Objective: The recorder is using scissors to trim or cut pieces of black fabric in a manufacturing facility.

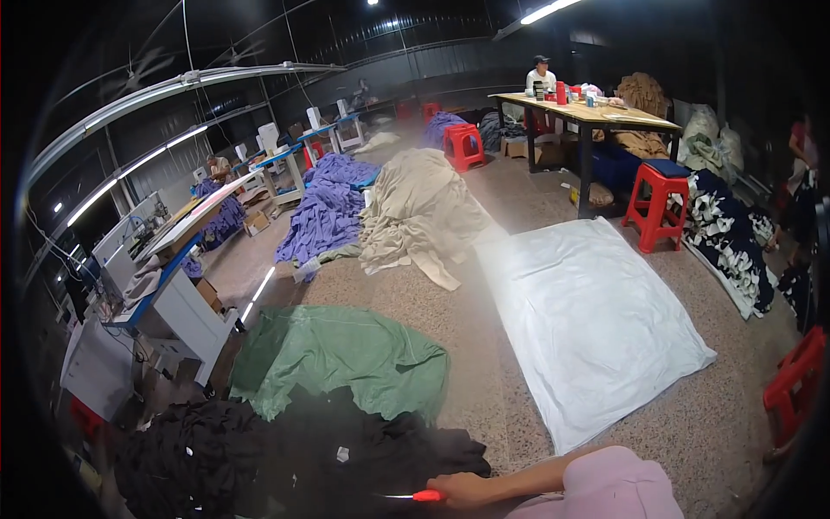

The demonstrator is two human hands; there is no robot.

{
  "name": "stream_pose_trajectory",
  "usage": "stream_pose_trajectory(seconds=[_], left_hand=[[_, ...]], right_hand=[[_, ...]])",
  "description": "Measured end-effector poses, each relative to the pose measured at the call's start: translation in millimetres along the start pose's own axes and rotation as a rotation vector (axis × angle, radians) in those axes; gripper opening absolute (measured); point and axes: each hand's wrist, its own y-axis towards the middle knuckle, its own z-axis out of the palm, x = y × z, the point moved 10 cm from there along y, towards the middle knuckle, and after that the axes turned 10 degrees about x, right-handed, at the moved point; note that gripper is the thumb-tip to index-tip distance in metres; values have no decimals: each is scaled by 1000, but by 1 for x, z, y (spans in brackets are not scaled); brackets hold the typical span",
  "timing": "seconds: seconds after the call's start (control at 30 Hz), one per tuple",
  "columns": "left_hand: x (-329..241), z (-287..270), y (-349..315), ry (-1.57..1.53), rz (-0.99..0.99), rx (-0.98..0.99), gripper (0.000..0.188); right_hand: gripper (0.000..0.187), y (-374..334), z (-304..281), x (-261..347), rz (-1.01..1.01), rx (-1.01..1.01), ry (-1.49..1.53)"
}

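From the lower right my right forearm reaches across, and my right hand (461, 490) is closed around a small red-handled tool (427, 496). A thin metal part sticks out of its handle to the left; its exact kind I cannot make out. Beyond the tool lies a heap of black cloth pieces (199, 458), with a few small white tags or scraps (343, 453) on it. The metal part points at the heap's near side; whether it touches the cloth is unclear. Pink cloth (614, 489) covers the area beside my forearm. My left hand does not show.
A green sheet (346, 355) lies past the black heap, a white sheet (596, 320) to the right. Beige (419, 203) and purple (324, 208) cloth piles lie ahead. Sewing tables (173, 303) line the left. A red stool (657, 208) stands by a table (588, 111) with a person behind.
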Motion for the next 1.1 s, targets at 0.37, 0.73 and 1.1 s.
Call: stream_pose_trajectory(seconds=[0.37,0.73,1.1], left_hand=[[9,14,-116,286,-59,-96,40],[-13,52,-153,636,-199,293,71],[-25,20,-178,576,-207,208,65]], right_hand=[[54,-49,29,75,-463,-20,-9],[72,13,-25,-12,-60,-345,79],[65,65,32,0,-59,-208,136]])
